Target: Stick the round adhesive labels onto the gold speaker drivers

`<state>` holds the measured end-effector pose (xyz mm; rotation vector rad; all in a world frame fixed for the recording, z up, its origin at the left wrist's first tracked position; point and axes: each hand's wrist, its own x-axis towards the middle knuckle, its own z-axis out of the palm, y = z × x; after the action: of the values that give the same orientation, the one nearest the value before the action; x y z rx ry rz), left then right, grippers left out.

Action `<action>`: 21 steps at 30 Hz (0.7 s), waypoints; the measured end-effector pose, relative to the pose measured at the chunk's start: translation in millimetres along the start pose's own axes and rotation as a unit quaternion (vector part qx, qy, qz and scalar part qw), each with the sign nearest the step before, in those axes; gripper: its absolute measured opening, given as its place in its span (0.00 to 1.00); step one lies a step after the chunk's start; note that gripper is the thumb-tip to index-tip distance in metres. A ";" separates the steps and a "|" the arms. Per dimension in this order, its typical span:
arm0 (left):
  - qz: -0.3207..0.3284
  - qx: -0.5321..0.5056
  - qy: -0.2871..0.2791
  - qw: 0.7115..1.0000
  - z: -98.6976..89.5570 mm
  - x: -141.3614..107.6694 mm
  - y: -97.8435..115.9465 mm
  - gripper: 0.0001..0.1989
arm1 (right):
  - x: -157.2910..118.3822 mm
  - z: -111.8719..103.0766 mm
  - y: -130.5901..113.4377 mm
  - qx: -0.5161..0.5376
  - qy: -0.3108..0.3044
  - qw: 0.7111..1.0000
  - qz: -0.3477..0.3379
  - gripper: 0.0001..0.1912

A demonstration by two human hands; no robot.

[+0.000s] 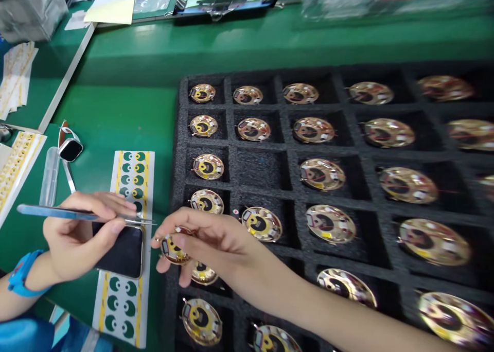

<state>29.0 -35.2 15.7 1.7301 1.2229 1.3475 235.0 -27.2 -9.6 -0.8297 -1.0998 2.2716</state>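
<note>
On the green worktop (116,115), the left hand (79,236) pinches blue-handled tweezers (57,213) and the right hand (210,241) pinches a gold disc (173,251) over the foam tray (179,136); a slip could drop it.

Bright, even light glares off the gold discs (435,242), stretched at right; the top right blurs.

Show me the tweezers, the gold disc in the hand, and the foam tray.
tweezers (57,212), head view, blue handle
gold disc (173,252), head view, yellow face
foam tray (181,136), head view, left rim
</note>
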 end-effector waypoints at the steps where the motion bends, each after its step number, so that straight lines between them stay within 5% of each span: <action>1: -0.002 -0.002 -0.002 1.000 -0.3 0.3 -1.1 0.07 | -0.1 -1.0 0.3 0.001 -0.003 1.000 0.001 0.08; 21: -0.033 -0.047 -0.028 0.998 -4.7 0.0 -9.9 0.06 | 3.8 -0.5 14.6 0.034 -0.005 0.999 -0.002 0.11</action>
<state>21.6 -31.7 8.4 1.6371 1.1586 1.2879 230.4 -32.7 -22.8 -0.7889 -1.0221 2.2978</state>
